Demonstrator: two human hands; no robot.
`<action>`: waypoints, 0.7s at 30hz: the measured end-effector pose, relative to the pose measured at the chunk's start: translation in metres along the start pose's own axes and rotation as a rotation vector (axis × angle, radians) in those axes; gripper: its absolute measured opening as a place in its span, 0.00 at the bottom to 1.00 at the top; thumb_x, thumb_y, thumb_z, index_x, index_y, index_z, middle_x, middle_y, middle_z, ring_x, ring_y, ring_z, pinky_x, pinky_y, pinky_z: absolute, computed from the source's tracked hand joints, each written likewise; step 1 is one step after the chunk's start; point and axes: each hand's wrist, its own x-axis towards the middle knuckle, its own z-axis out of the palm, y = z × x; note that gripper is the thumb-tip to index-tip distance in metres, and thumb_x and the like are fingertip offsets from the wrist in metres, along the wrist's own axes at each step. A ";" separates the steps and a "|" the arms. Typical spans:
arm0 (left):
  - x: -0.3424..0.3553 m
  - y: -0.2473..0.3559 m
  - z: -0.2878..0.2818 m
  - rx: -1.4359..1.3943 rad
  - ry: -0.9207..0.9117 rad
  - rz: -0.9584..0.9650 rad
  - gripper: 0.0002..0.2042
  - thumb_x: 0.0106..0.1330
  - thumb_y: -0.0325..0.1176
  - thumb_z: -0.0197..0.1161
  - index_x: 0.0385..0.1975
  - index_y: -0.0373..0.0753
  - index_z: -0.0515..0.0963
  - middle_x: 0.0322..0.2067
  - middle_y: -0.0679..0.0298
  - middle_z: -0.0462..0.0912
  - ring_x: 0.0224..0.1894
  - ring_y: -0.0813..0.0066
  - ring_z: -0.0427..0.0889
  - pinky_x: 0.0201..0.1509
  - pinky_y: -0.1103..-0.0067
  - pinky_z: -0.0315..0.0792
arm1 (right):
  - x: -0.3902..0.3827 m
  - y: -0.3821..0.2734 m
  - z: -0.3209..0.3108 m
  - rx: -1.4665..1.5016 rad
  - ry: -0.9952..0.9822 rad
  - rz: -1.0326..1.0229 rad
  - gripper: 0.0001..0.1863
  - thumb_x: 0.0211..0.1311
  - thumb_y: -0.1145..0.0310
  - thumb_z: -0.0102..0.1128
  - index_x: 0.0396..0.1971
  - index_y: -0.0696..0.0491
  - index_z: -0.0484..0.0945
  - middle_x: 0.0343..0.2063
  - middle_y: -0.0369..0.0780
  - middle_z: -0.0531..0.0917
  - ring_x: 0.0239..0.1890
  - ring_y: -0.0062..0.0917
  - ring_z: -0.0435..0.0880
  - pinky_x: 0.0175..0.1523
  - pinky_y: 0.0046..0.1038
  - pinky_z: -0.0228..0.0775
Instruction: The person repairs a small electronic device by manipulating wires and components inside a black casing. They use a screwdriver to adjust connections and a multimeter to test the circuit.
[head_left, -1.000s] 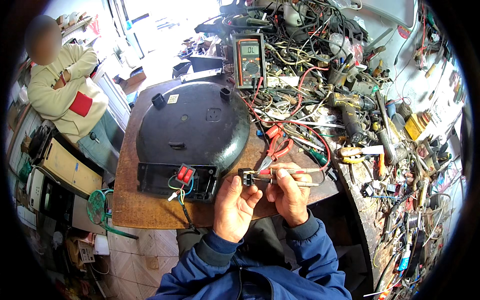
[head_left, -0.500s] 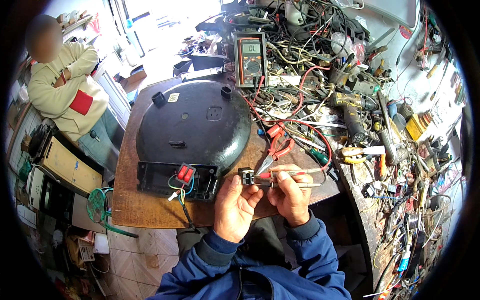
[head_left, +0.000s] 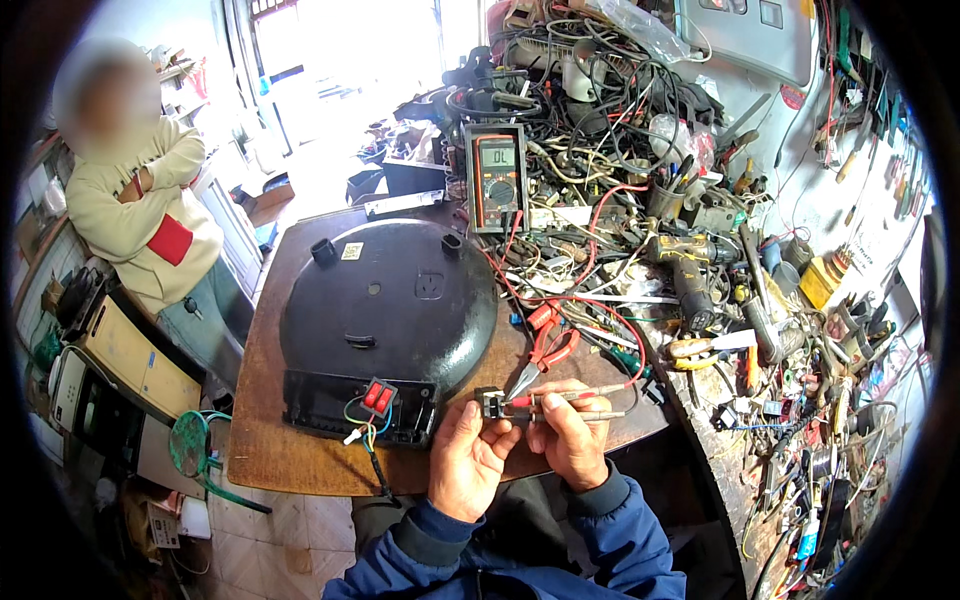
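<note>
My left hand pinches a small black part with metal terminals between thumb and fingers, just past the table's near edge. My right hand grips a pair of multimeter probes, one red and one darker, side by side. Their tips point left and meet or nearly meet the black part; exact contact is too small to tell. The multimeter, framed in black and orange, lies beyond with its display lit. Red-handled pliers rest just past my hands.
A round black appliance housing lies on the brown table, with a red double rocker switch wired at its near end. Tools, a cordless drill and tangled cables crowd the right. A person stands at far left, arms crossed.
The view has tilted upward, so table, meter and hands sit lower in the picture. My hands keep the same hold on the black part and the probes. The meter's reading looks unchanged.
</note>
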 end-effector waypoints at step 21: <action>-0.001 0.004 -0.001 -0.099 -0.032 -0.050 0.11 0.81 0.36 0.56 0.48 0.38 0.83 0.42 0.60 0.90 0.41 0.70 0.88 0.52 0.66 0.86 | 0.000 0.002 -0.002 -0.061 -0.010 0.014 0.12 0.72 0.68 0.61 0.43 0.64 0.81 0.29 0.45 0.86 0.16 0.21 0.77 0.20 0.23 0.70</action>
